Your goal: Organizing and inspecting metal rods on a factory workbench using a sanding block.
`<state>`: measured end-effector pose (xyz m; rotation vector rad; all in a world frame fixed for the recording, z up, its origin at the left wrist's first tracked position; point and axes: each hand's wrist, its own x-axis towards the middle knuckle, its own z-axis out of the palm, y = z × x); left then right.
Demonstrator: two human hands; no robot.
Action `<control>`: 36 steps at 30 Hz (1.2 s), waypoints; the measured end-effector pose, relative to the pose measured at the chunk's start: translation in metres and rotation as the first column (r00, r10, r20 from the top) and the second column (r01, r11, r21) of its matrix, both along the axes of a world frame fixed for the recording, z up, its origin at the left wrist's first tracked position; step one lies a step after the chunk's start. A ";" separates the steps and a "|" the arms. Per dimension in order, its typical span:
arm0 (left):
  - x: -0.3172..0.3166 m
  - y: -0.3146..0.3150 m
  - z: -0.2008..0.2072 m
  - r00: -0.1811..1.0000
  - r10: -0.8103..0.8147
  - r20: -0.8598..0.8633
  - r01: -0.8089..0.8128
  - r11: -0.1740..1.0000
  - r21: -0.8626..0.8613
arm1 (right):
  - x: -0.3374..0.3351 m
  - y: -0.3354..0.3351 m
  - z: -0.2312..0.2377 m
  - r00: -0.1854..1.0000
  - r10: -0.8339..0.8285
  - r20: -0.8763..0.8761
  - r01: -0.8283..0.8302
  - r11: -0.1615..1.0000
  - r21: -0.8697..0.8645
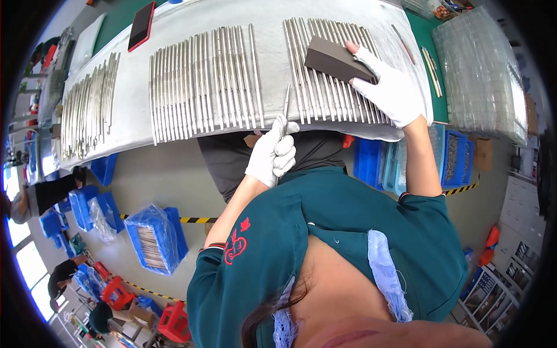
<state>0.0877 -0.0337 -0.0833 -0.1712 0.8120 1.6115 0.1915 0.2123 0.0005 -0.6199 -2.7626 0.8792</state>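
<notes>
My left hand (pixel 271 152), in a white glove, is closed round a slim metal rod (pixel 287 100) at the table's near edge; the rod's tip points away from me. The other glove, with bare fingertips, covers my right hand (pixel 397 91), which grips a dark grey-brown rectangular block (pixel 333 57). That block lies slantwise over a row of silver metal rods (pixel 316 101), partly hiding them. To the left, a second row of rods (pixel 203 87) lies side by side on the white cloth (pixel 270 52). A third group of rods (pixel 90 107) is at the far left.
A red-edged phone (pixel 141 26) lies at the back left. Clear plastic trays (pixel 478 75) are stacked at the right, near several thin sticks (pixel 431 66) on a green surface. Blue bins (pixel 368 162) stand below the table. Other people are in the left background.
</notes>
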 end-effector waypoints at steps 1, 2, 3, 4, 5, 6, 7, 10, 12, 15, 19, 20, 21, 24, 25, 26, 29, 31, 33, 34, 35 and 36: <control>0.001 0.003 0.004 1.000 0.001 -0.029 -0.003 0.998 -0.056 | 0.003 0.002 -0.003 0.999 0.025 -0.041 -0.027 0.999 -0.045; 0.002 0.005 0.008 0.998 0.001 -0.057 -0.008 0.994 -0.112 | 0.005 0.002 -0.004 0.995 0.049 -0.083 -0.057 0.994 -0.088; 0.002 0.006 0.009 0.999 0.007 -0.054 -0.013 0.994 -0.111 | 0.006 0.001 -0.002 0.995 0.055 -0.080 -0.062 0.994 -0.088; 0.002 0.006 0.010 0.997 0.001 -0.072 -0.011 0.989 -0.150 | 0.008 -0.002 0.003 0.983 0.116 -0.141 -0.138 0.978 -0.159; 0.002 0.007 0.011 0.996 -0.005 -0.088 -0.011 0.982 -0.190 | 0.007 -0.003 0.006 0.964 0.171 -0.205 -0.216 0.950 -0.227; 0.002 0.008 0.014 0.996 -0.006 -0.085 -0.011 0.982 -0.191 | 0.004 -0.004 0.007 0.964 0.170 -0.202 -0.215 0.950 -0.228; 0.002 0.009 0.017 0.995 -0.014 -0.101 -0.008 0.978 -0.210 | -0.004 -0.005 0.007 0.940 0.290 -0.180 -0.320 0.932 -0.168; 0.002 0.011 0.023 0.991 -0.031 -0.128 -0.003 0.967 -0.254 | -0.028 -0.024 0.003 0.884 0.445 -0.145 -0.443 0.895 0.048; 0.003 0.012 0.024 0.989 -0.039 -0.144 -0.003 0.961 -0.276 | -0.039 -0.037 0.001 0.839 0.518 -0.167 -0.484 0.850 0.206; 0.004 0.009 0.021 0.985 -0.023 -0.169 -0.021 0.967 -0.253 | -0.027 -0.010 0.000 0.849 0.505 -0.154 -0.490 0.863 0.126; 0.003 0.009 0.016 0.991 -0.005 -0.135 -0.027 0.972 -0.232 | -0.020 -0.007 0.010 0.894 0.436 -0.104 -0.434 0.900 0.039; 0.003 0.009 0.015 0.991 -0.006 -0.133 -0.026 0.972 -0.233 | -0.025 -0.015 0.011 0.918 0.395 -0.036 -0.391 0.916 0.089; 0.003 0.009 0.014 0.988 -0.022 -0.150 -0.014 0.972 -0.235 | -0.033 -0.026 0.005 0.897 0.398 -0.194 -0.389 0.917 0.083; 0.004 0.011 0.020 0.986 -0.031 -0.167 -0.013 0.966 -0.260 | -0.030 -0.024 -0.001 0.888 0.409 -0.210 -0.399 0.913 0.090; 0.004 0.011 0.022 0.986 -0.016 -0.164 -0.032 0.959 -0.281 | -0.020 -0.013 0.005 0.904 0.414 -0.106 -0.407 0.910 0.081; 0.004 0.009 0.021 0.986 -0.008 -0.164 -0.039 0.959 -0.281 | -0.012 -0.003 0.007 0.901 0.421 -0.106 -0.414 0.907 0.081; 0.005 0.010 0.019 0.988 0.012 -0.155 -0.052 0.965 -0.255 | 0.015 0.021 0.012 0.914 0.361 -0.187 -0.386 0.915 -0.119; 0.005 0.011 0.018 0.987 0.007 -0.162 -0.047 0.969 -0.243 | 0.013 0.018 0.011 0.906 0.361 -0.222 -0.396 0.908 -0.138; 0.004 0.011 0.016 0.984 -0.005 -0.177 -0.040 0.967 -0.251 | -0.001 0.000 0.013 0.909 0.387 -0.156 -0.394 0.919 -0.014; 0.004 0.010 0.016 0.980 -0.005 -0.198 -0.047 0.964 -0.262 | -0.017 -0.017 0.015 0.915 0.399 -0.055 -0.390 0.912 0.128; 0.004 0.011 0.017 0.980 -0.015 -0.196 -0.037 0.965 -0.259 | -0.028 -0.028 0.007 0.891 0.439 -0.117 -0.410 0.887 0.212; 0.004 0.011 0.020 0.979 -0.013 -0.205 -0.045 0.959 -0.278 | -0.035 -0.034 -0.001 0.854 0.490 -0.175 -0.429 0.854 0.294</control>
